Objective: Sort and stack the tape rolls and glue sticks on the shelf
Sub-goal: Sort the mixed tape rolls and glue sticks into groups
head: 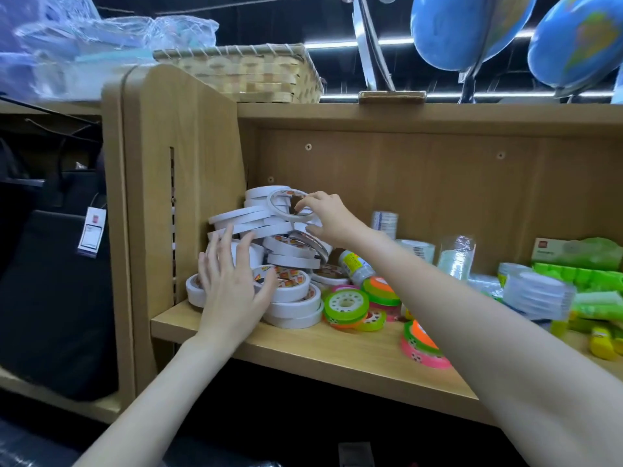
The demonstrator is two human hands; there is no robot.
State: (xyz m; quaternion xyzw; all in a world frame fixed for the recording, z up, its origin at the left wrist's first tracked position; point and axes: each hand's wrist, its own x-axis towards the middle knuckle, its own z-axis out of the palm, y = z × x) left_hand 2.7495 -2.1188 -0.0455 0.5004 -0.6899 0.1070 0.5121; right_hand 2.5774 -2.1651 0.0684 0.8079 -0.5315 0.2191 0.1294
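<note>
While right hand [325, 217] pinches, thin roll [290, 205] seemingly tilted.

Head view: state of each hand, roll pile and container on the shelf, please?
Left hand: open, fingers spread against the white tape pile.
Right hand: pinches a thin white roll atop the pile.
White tape pile: leaning, uneven.
Green roll: lying flat.
Glue bottle: tipped over.
Basket: upright on top.

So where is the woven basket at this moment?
In the head view, the woven basket sits on top of the shelf unit, upper centre, left of the globes.
</note>
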